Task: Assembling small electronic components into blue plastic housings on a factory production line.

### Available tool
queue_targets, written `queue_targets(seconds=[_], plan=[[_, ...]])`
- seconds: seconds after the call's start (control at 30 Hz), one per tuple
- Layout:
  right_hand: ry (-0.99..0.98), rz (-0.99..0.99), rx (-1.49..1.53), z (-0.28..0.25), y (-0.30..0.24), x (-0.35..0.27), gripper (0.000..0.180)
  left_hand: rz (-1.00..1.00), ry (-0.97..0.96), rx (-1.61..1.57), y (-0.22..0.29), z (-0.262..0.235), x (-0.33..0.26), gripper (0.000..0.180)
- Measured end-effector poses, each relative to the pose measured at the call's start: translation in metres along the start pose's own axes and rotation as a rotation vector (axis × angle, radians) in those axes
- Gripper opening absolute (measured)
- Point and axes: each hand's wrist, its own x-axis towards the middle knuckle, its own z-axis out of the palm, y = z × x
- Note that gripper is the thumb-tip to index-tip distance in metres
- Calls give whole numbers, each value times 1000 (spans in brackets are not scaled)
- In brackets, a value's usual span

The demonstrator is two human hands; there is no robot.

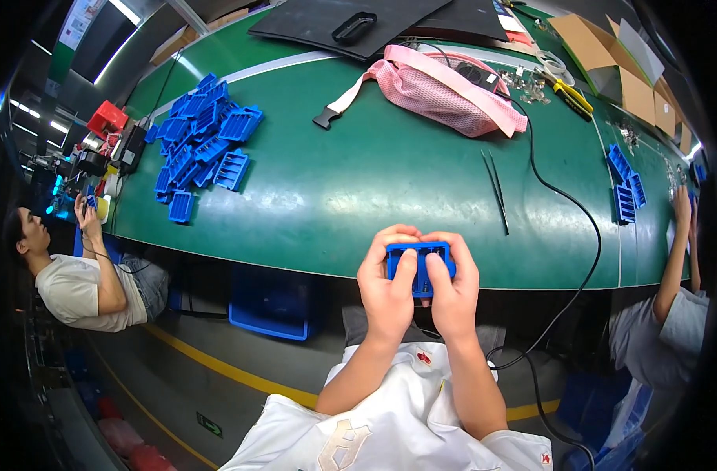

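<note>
Between both hands I hold a blue plastic battery-holder-like case with several slots, just over the near edge of the green table. My left hand wraps its left side, the thumb pressed onto the slots. On the opposite side my right hand grips it the same way, thumb also on the slots. Small metal-looking bits show inside, too small to make out. A pair of dark tweezers lies on the table beyond my right hand.
A heap of similar blue cases lies at the left, with several more blue cases at the right. A pink mesh bag, yellow-handled pliers and cardboard boxes are farther back. A black cable crosses at right. Co-workers sit on both sides.
</note>
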Motion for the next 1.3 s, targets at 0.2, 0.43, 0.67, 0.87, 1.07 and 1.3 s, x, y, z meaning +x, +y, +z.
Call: queue_targets(seconds=[0.2, 0.43, 0.67, 0.87, 1.07, 1.3], plan=[[28, 88, 118, -1, -1, 3, 14, -40, 7, -78, 1, 5, -1, 11], [41, 4, 64, 0, -2, 3, 15, -3, 8, -55, 2, 6, -5, 13], [84, -125, -74, -12, -1, -15, 15, -34, -78, 55, 15, -4, -20, 20], [-20, 189, 266, -54, 46, -67, 23, -272, -344, 264, -10, -63, -60, 14], [-18, 156, 277, -58, 80, -57, 30, -139, -196, 231, -45, -63, -49, 22], [-30, 211, 308, -46, 79, -50, 44, -180, -187, 201, -71, -74, -51, 23]])
